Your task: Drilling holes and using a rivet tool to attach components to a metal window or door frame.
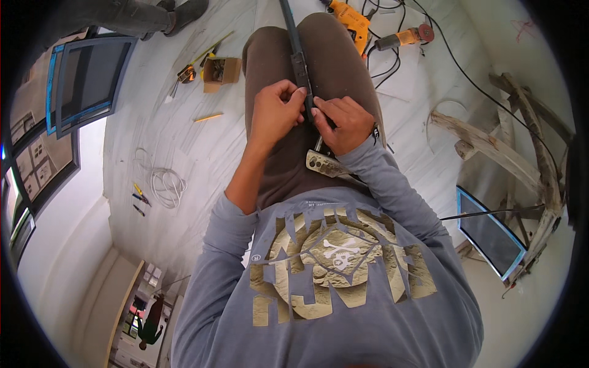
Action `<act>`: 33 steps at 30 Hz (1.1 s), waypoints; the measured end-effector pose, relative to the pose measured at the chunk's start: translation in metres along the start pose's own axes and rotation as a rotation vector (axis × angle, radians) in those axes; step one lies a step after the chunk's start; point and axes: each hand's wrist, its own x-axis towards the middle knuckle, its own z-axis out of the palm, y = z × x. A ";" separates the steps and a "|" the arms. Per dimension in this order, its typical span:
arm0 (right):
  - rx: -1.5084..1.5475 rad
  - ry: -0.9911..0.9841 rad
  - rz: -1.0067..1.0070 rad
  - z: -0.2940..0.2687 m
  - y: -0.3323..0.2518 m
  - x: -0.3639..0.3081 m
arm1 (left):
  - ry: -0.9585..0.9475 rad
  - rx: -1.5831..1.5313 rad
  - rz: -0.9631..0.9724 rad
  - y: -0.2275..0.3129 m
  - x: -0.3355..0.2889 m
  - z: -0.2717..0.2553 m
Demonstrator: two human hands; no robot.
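A long, narrow dark bar (295,46) lies lengthwise over my lap, with a thicker block-like section partway along it. My left hand (277,111) is closed, its thumb and forefinger pinching the bar's left side just below that section. From the right, my right hand (346,124) is closed too, with thumb and fingertips against the bar near its close end. Whether a small part sits between the fingertips is hidden. Below my right hand, a pale metal piece with holes (325,164) and a short rod rests on my lap.
An orange power drill (351,24) and an angle grinder (405,38) lie at the far right among black cords. On the left floor are a small cardboard box (228,72), a pencil (208,117), coiled white cable (169,187) and pliers (141,194). Timber (491,144) leans at right.
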 end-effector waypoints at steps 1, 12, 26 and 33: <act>0.176 -0.015 0.167 -0.006 0.002 0.005 | 0.027 0.007 0.004 0.000 -0.002 0.002; 0.841 0.149 1.184 0.056 0.322 0.036 | 0.022 0.049 -0.063 0.004 -0.011 0.002; 0.844 0.191 1.650 0.215 0.450 0.018 | 0.253 -0.092 -0.430 0.036 -0.029 0.023; 1.337 -0.026 1.375 0.145 0.453 0.064 | 0.205 -0.053 -0.322 0.028 -0.022 0.025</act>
